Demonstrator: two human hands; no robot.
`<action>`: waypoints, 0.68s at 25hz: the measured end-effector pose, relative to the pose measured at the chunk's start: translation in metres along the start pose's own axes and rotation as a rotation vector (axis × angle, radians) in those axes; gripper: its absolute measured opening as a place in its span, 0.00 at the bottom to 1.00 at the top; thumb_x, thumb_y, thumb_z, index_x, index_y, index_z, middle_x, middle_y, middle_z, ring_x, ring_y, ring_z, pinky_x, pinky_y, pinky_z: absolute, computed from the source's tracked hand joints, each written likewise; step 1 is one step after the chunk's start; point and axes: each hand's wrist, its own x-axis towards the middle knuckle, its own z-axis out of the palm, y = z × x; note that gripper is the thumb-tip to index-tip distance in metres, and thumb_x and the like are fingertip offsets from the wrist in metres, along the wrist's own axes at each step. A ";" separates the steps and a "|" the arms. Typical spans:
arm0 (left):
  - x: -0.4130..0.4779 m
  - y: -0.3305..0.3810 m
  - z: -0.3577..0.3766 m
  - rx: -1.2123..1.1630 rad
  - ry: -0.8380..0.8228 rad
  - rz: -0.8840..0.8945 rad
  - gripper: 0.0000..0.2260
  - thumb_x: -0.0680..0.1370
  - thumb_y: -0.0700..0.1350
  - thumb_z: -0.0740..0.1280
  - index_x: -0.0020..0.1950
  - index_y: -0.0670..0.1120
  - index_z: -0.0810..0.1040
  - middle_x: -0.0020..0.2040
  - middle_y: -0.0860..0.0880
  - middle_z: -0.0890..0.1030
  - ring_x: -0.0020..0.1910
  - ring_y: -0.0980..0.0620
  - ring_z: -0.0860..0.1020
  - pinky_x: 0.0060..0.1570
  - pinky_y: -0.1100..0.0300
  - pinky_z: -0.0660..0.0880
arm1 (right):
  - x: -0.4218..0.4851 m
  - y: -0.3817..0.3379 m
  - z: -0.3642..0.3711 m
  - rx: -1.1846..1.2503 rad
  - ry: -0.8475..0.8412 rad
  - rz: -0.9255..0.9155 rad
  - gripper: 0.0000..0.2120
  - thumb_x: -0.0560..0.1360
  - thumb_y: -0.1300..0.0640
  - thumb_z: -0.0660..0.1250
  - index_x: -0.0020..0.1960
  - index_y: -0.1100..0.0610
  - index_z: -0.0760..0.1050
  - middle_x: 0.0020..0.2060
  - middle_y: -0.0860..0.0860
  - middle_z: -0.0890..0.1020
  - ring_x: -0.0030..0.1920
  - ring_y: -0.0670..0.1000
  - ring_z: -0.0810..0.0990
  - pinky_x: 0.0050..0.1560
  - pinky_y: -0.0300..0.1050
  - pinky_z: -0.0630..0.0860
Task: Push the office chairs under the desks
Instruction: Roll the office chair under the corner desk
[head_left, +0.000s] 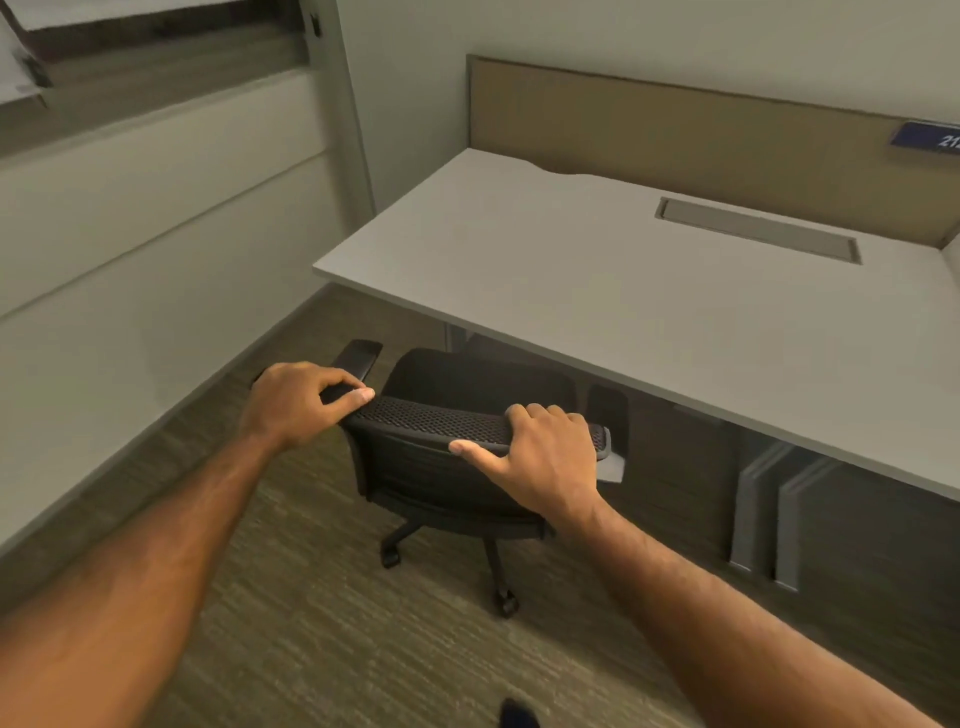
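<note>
Left hand (296, 402) gripped the 9 o'clock end of the office chair (431, 467) top edge, fingers curled. Right hand (540, 457) gripped the 3 o'clock end, fingers wrapped over, thumb straight. Chair seat pointed toward 1 o'clock, apparently partly under the desk (571, 270).

The desk (571, 291) hides the chair (415, 467) seat's front; the blue sign (927, 136) runs off the right edge, its number incomplete.

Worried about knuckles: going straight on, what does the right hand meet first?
Gripping the black mesh office chair, the right hand probably meets the front edge of the white desk; height is unclear.
</note>
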 end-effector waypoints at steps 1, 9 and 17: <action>0.009 -0.009 0.000 -0.003 -0.005 0.009 0.23 0.74 0.73 0.58 0.48 0.61 0.86 0.37 0.61 0.81 0.37 0.59 0.77 0.40 0.56 0.72 | 0.008 -0.005 0.002 -0.006 -0.001 0.014 0.47 0.69 0.15 0.38 0.46 0.52 0.78 0.38 0.48 0.79 0.42 0.50 0.77 0.50 0.52 0.76; 0.061 -0.080 -0.008 -0.022 -0.030 0.127 0.23 0.75 0.69 0.57 0.49 0.58 0.86 0.42 0.57 0.85 0.41 0.54 0.79 0.41 0.55 0.70 | 0.046 -0.072 0.018 -0.050 0.023 0.145 0.46 0.70 0.15 0.40 0.45 0.52 0.78 0.37 0.48 0.78 0.41 0.51 0.78 0.48 0.51 0.76; 0.078 -0.102 -0.011 -0.041 -0.043 0.205 0.23 0.77 0.67 0.56 0.50 0.55 0.86 0.36 0.60 0.78 0.36 0.57 0.74 0.44 0.52 0.68 | 0.052 -0.099 0.021 -0.042 0.054 0.238 0.47 0.69 0.15 0.40 0.48 0.51 0.81 0.37 0.46 0.80 0.41 0.49 0.79 0.48 0.49 0.75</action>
